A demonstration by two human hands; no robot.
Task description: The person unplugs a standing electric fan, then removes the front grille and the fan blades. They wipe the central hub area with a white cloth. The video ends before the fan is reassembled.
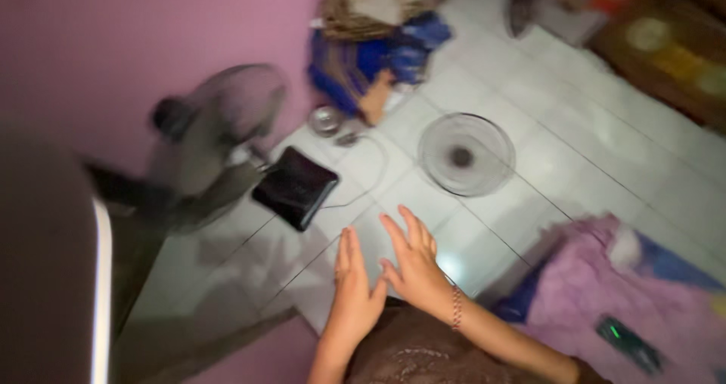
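My left hand (354,289) and my right hand (412,259) are stretched out side by side over the white tiled floor (575,150), fingers extended and close together, holding nothing. A bead bracelet (456,307) circles my right wrist. Beyond them, a round wire fan grille (466,154) lies flat on the tiles. A standing fan (219,134) with a black square base (296,187) stands by the pink wall at the left; its head is blurred.
A heap of blue and tan cloth (378,44) lies against the wall at the back, with a small metal bowl (325,119) beside it. A purple blanket (612,301) with a dark remote-like device (629,345) lies at the right. Dark furniture (45,263) fills the left edge.
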